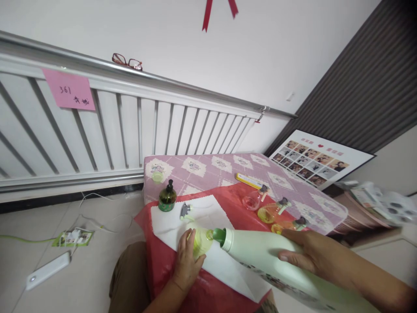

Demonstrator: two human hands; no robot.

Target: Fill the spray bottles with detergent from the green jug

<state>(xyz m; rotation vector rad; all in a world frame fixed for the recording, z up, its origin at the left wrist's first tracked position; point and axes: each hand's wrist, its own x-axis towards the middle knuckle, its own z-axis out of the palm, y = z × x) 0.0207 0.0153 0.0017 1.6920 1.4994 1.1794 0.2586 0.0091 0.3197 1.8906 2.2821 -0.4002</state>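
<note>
Pump bottle [167, 198]: dark green, upright at 11 o'clock from your left hand, apart from the work.
Spray head [185, 211]: unscrewed, lying on the white cloth [211, 215] at 12 o'clock from your left hand.
Left hand [187, 256]: curled around the small clear bottle [201, 241], fingers wrapped over its belly; grip lower, so that its mouth shows.
Small clear bottle: on the cloth at the near edge of the desk [228, 167], tipped toward 3 o'clock, with yellowish liquid inside.
Green spout [219, 235]: touching the small bottle's mouth; seat it squarely, since a gap would probably spill onto the cloth.
White bottle [260, 252]: large, lying almost flat, spout toward 9 o'clock; raise its base slowly for a thin stream.
Filled bottles [270, 213]: three in a row at 12 o'clock from the white bottle, well apart.
Right hand [309, 254]: laid over the white bottle's body, fingers together and pressed down.
</note>
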